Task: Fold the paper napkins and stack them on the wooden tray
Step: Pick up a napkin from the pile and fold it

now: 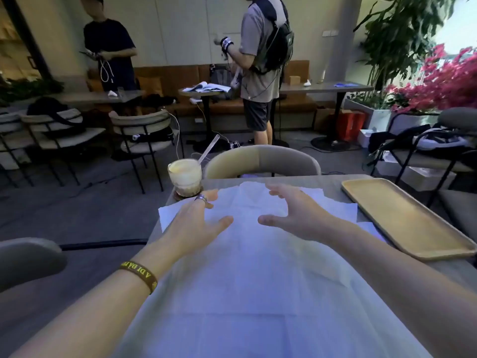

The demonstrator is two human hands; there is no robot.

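We judge the task to be at its very beginning. The paper napkins (245,267) lie spread flat on the bench (327,181), several sheets overlapping, and none of them looks folded yet. The wooden tray (402,218) stands at the right side of the bench, just beside the napkins, and nothing lies on it. Our left hand (196,220) and right hand (291,215) are both wide, fingers spread over the far part of the sheets, holding nothing; whether they touch the paper we cannot tell. All the folding and stacking is left to do.
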